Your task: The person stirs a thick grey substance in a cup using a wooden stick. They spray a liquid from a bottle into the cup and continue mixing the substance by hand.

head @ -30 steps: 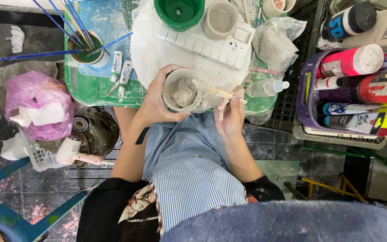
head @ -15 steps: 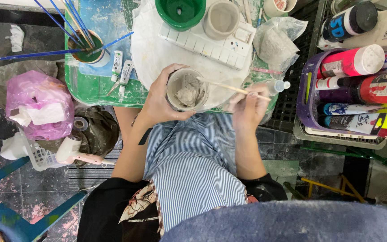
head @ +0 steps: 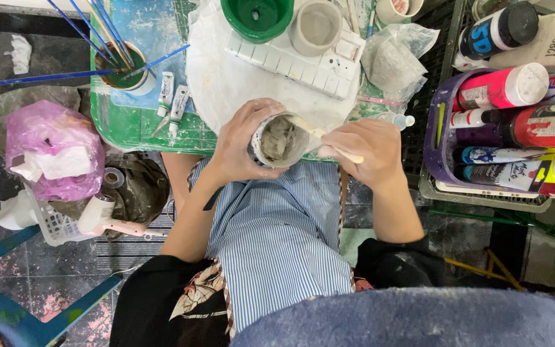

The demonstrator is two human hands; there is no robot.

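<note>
My left hand (head: 242, 144) wraps around a small cup (head: 279, 140) of grey paste, held over my lap just below the green table's (head: 123, 125) edge; my right hand (head: 364, 149), at three o'clock of the cup, pinches a wooden stick (head: 329, 142) whose tip dips into it; paint bottles (head: 515, 122) lie further toward three o'clock.

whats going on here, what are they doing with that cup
A seated person in a striped apron holds a small cup of grey paste in the left hand, over the lap at the table edge. The right hand holds a wooden stick whose tip is inside the cup. On the table beyond are a white palette, a green bowl and a jar of brushes. Paint bottles fill a basket to the right.
</note>
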